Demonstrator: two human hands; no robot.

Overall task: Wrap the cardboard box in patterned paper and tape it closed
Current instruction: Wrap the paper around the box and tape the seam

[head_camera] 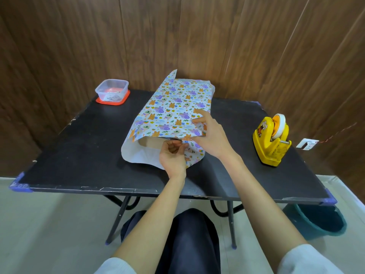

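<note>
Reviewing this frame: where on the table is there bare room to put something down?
Bare table lies left of the patterned paper, from the plastic container to the near edge, and between the paper and the tape dispenser. It is crowded at the paper's near end, where the left hand and right hand pinch it.

Container [112, 92] left, wrapped box [173, 107] centre, tape dispenser [271, 139] right

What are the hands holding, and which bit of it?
Both hold the patterned paper at its near end: the left hand pinches the edge, the right hand grips the right corner fold.
</note>
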